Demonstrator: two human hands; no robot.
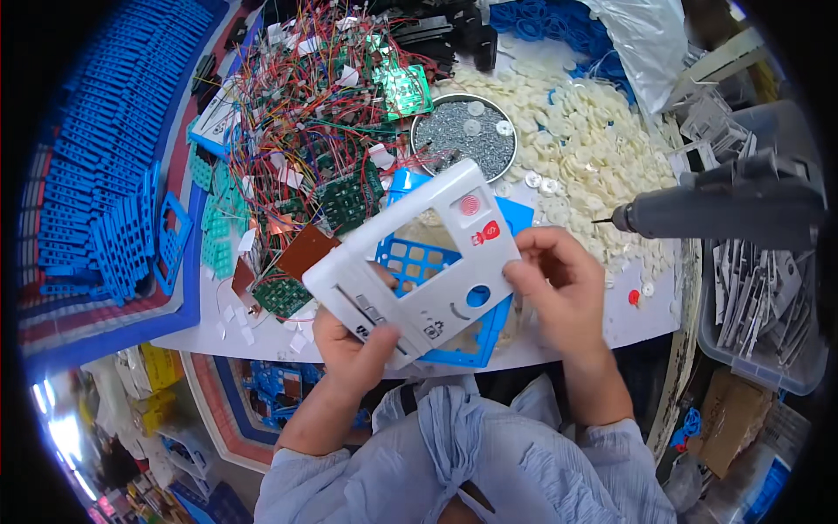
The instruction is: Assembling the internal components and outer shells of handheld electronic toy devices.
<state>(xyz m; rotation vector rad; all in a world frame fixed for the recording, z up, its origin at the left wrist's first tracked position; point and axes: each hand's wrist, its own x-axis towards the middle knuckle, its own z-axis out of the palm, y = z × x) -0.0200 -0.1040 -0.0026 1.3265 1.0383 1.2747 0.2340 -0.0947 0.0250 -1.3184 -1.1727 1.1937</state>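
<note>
My left hand [353, 354] grips the lower left end of a white plastic casing [496, 262], its thumb on the front face. The casing is tilted and has a rectangular window, a round hole, a slot and red stickers. My right hand [566, 293] is at the casing's right edge, thumb and fingers curled in close; anything between the fingertips is hidden. Behind the casing a blue plastic panel [471, 351] shows at its edges, and a blue grid [415, 265] shows through the window.
Wired circuit boards [349, 196] heap at the back left, beside a round tin of screws [436, 122]. Cream discs [602, 157] spread at the right, under a grey electric screwdriver [690, 214]. Stacked blue frames [113, 131] line the left; a clear bin [742, 371] stands right.
</note>
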